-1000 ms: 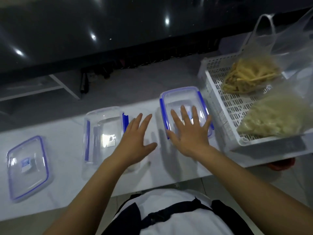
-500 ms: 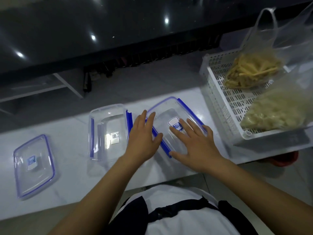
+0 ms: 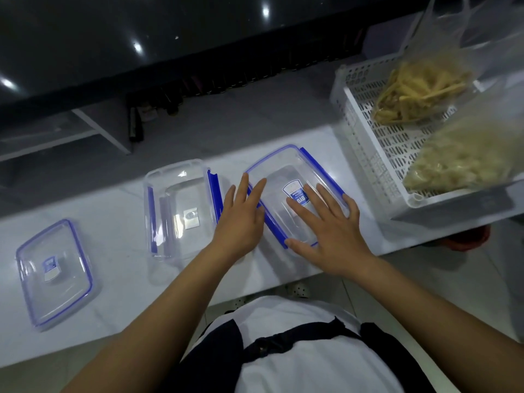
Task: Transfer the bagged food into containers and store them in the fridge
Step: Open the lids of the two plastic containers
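The person stands at a white bench (image 3: 119, 279) with both hands on a closed container (image 3: 295, 194), a clear box with a blue-rimmed lid that lies turned at an angle near the middle of the bench. The right hand (image 3: 331, 231) rests flat on the lid, fingers spread wide and holding nothing, its thumb at the near blue clip. The left hand (image 3: 241, 219) is also open and flat, just at the left edge of this box, its fingertips touching the blue rim. Just beside the left hand stands an open container (image 3: 178, 211), empty, with blue clips on its sides. Well apart, at the far left, lies a loose lid (image 3: 54, 270). At the right a white perforated basket (image 3: 365, 143) holds two clear bags of food: a yellow-strip bag (image 3: 419, 92) at the back and a pale bag (image 3: 465, 160) in front. The basket stands close to the right side of the closed box.
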The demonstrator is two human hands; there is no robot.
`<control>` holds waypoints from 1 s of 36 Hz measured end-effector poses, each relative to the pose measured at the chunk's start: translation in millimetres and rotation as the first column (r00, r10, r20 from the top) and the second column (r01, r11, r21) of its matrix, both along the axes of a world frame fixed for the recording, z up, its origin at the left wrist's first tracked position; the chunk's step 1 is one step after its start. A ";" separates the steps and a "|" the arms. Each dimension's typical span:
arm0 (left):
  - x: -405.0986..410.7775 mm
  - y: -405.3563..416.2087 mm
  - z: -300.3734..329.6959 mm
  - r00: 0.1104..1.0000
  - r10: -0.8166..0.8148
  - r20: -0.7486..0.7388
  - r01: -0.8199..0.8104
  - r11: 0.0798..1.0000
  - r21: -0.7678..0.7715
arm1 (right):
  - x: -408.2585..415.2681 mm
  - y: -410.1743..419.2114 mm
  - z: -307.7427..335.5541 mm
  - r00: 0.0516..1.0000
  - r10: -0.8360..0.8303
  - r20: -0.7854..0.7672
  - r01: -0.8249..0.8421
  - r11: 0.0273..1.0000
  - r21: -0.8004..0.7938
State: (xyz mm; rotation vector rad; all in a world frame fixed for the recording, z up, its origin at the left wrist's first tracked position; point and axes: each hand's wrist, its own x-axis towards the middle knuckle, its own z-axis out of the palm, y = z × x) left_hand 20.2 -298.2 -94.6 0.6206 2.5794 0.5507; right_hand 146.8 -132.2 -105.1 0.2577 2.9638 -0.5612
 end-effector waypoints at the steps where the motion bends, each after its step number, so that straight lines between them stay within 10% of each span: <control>1: 0.5 1.1 0.6 1.000 -0.012 0.004 0.012 1.000 0.010 | 0.3 -0.2 0.6 1.000 0.000 -0.002 0.000 1.000 0.002; 18: -6.5 19.3 38.6 0.964 -0.222 0.143 0.223 0.975 0.013 | -2.3 -14.5 7.0 0.997 -0.056 0.057 0.055 0.998 0.030; 28: -34.6 12.4 20.9 0.912 -0.402 -0.084 0.374 0.898 -0.232 | 8.2 13.0 66.7 0.972 0.131 0.193 -0.008 0.846 -0.534; 36: -3.5 9.9 -1.6 0.891 -0.409 -0.198 0.368 0.905 -0.213 | -21.2 66.0 42.9 0.968 0.088 0.234 -0.108 0.992 0.072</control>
